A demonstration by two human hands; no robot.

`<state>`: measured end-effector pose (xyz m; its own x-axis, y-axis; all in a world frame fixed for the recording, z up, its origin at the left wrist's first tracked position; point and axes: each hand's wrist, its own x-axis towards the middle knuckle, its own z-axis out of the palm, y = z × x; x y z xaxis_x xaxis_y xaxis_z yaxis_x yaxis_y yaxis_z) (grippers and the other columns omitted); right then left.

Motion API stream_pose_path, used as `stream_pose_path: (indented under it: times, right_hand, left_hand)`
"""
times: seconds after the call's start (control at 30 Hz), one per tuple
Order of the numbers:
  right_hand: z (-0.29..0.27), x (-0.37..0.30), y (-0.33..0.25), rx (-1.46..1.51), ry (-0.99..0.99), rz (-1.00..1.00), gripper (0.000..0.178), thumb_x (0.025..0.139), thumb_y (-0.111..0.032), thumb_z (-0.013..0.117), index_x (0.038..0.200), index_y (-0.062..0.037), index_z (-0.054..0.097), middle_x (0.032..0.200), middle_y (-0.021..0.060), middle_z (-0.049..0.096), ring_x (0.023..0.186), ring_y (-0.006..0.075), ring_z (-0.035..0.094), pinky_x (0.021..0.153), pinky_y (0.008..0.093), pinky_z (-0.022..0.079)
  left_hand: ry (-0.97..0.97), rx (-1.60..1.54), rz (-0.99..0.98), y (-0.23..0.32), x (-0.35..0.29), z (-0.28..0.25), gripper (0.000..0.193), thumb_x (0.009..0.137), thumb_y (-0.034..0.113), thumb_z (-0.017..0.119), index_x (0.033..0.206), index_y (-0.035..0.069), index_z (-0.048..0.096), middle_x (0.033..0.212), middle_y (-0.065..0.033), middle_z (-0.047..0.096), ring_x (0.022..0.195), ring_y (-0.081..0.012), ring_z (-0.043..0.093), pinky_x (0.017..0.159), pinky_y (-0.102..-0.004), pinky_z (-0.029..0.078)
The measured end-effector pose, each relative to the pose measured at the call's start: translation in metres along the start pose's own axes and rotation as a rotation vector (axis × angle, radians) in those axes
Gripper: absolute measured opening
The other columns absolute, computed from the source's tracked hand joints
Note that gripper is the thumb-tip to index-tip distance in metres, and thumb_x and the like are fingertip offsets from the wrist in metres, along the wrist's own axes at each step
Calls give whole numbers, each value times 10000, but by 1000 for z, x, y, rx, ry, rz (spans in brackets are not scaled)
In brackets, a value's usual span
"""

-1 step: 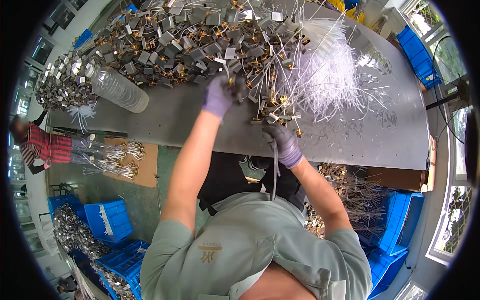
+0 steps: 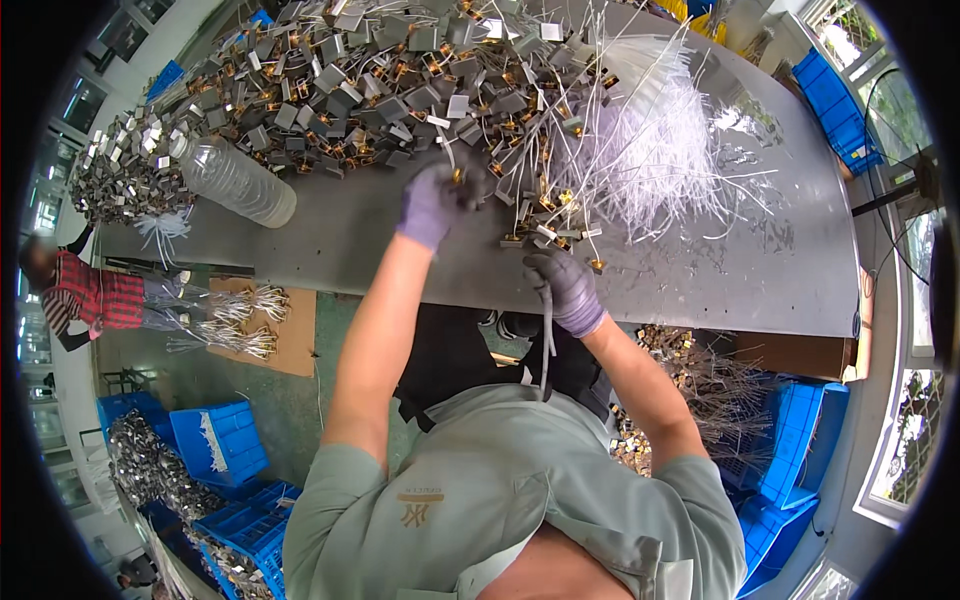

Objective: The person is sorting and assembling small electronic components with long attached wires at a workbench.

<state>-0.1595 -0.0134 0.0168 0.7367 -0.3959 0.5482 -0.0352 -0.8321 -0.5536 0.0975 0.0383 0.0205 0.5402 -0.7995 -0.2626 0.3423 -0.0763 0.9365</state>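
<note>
My left hand (image 2: pixel 438 195), in a purple glove with dark grey fingers, is at the near edge of a big heap of small metal-and-brass parts with wires (image 2: pixel 390 85). Its fingers are bent and blurred around a wired part with a brass-coloured end (image 2: pixel 457 175). My right hand (image 2: pixel 566 285), gloved alike, is closed on a few grey wires (image 2: pixel 548 345) that hang down over the table's near edge. Just beyond it lie several loose wired parts (image 2: pixel 550 235).
On the grey table (image 2: pixel 340 230), a clear plastic bottle (image 2: pixel 235 180) lies at left and a bundle of thin white strands (image 2: pixel 655 150) at right. Blue crates (image 2: pixel 790 440) stand below on both sides. A person in a red checked garment (image 2: pixel 100 290) is at far left.
My left hand has shifted slightly left and nearer to me. My right hand stays almost in place, with the hanging wires swung a little.
</note>
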Motion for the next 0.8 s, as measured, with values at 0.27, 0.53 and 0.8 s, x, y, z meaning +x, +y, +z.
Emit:
stream_pose_path:
  times: [0.27, 0.53, 0.8]
  right_hand:
    - [4, 2, 17, -60, -114, 51, 223, 769, -124, 648, 990, -102, 621, 863, 89, 646, 766, 290, 644, 662, 384, 533]
    - [48, 1, 23, -403, -469, -162, 296, 801, -106, 529, 1093, -94, 577, 1124, 118, 582, 869, 273, 622, 679, 373, 522]
    - [48, 17, 30, -108, -424, 140, 264, 847, -162, 578, 1095, -72, 568, 738, 135, 638, 640, 284, 637, 592, 373, 501]
  left_hand:
    - [94, 273, 295, -59, -126, -68, 283, 880, 319, 518, 879, 38, 552, 732, -118, 616, 614, -183, 610, 517, -278, 461]
    - [-6, 53, 99, -84, -197, -94, 535, 896, 527, 509, 622, 71, 454, 660, -119, 580, 538, -173, 572, 470, -269, 428]
    - [-22, 39, 162, -119, -261, -115, 650, 929, 594, 385, 541, 73, 367, 568, -136, 519, 472, -187, 475, 459, -304, 339]
